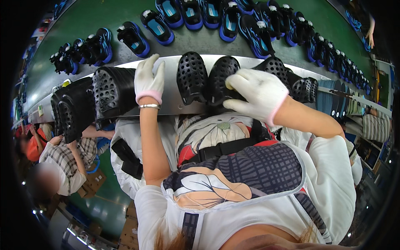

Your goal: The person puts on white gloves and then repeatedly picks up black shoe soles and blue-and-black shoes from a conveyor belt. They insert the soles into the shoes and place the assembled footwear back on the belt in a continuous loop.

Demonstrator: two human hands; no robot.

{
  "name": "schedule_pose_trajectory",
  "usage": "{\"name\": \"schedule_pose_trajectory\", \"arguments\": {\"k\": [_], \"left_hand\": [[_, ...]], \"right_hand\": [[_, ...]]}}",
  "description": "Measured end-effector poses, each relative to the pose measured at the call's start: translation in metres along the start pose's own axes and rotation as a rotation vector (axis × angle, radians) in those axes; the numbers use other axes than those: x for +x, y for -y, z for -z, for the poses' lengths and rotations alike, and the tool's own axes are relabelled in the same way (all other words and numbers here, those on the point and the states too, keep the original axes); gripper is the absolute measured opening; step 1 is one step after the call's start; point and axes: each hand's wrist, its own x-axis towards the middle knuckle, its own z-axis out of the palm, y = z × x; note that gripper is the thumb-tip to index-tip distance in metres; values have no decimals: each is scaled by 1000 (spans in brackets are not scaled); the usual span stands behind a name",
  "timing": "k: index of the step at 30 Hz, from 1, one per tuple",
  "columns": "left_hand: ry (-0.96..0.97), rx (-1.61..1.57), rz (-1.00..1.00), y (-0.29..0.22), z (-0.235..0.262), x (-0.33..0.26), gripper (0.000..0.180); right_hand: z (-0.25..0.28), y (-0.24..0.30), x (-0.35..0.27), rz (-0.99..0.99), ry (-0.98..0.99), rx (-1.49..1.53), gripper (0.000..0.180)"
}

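Observation:
Two black perforated shoe forms stand side by side on the metal ledge in front of me. My right hand, in a white glove with a pink cuff, grips the right one, a black perforated shoe form, by its side. My left hand, gloved the same way, is raised with fingers apart and holds nothing. It is just right of a stack of nested black shoe forms. More black perforated forms lie beyond my right hand.
Rows of black and blue sneakers stand on the green-grey worktable. Blue insoles are stacked at the right. A person in a plaid garment sits at the left. Another person's hand shows at far right.

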Motion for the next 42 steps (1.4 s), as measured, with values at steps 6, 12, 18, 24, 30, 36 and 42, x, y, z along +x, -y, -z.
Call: {"name": "schedule_pose_trajectory", "arguments": {"k": [6,12,18,24,30,36,42], "left_hand": [[288,-1148,81,-25,38,5,48],[430,-1881,118,-32,18,31,59],[123,-1872,238,10,-29,74,37],[182,-1841,250,42,-70,96,35],[-79,-656,252,49,-69,88,44],[-212,-264,-30,68,-100,101,31],[-185,-121,-8,74,-114,119,25]], "right_hand": [[49,23,41,221,-138,102,35],[11,14,127,157,-38,73,30],[-14,-6,207,-337,464,38,50],[-55,-37,227,-244,336,-84,46],[-64,-60,236,-345,449,-165,45],[-71,-69,296,-356,554,-217,46],[-108,-63,364,-307,580,-409,32]]}}
